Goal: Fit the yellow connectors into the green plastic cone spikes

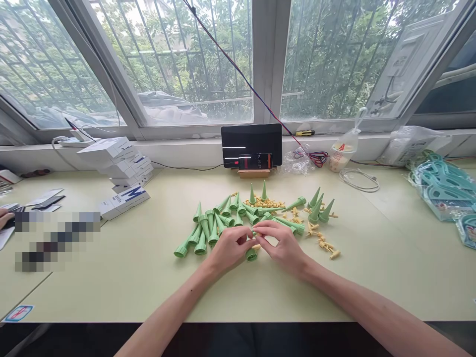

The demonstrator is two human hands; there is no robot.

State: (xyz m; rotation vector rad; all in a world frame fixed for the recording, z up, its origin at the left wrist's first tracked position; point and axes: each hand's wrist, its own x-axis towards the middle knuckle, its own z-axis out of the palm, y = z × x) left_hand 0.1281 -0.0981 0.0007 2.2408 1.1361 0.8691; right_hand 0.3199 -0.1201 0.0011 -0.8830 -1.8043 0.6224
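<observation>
My left hand (232, 246) and my right hand (284, 243) meet over the near edge of a pile of green plastic spikes. Both are closed in a pinch, fingertips together. A bit of green and pale yellow shows between them, but the fingers hide most of it. Just below the fingertips is a green spike's ribbed cap (252, 255); whether it is held or lies on the table I cannot tell. Many hollow green spikes (204, 225) lie left and behind. Small yellow plastic valve-like pieces (273, 204) are heaped behind, and more yellow pieces (327, 246) lie to the right.
Several green spikes (316, 210) stand upright at right. A phone (256, 161) leans before a black tablet (252, 139). White boxes (124, 201) are stacked left, beside another person's hand (4, 217). A cup (340, 154), a cable (359, 181) and bagged teal items (442, 186) are right.
</observation>
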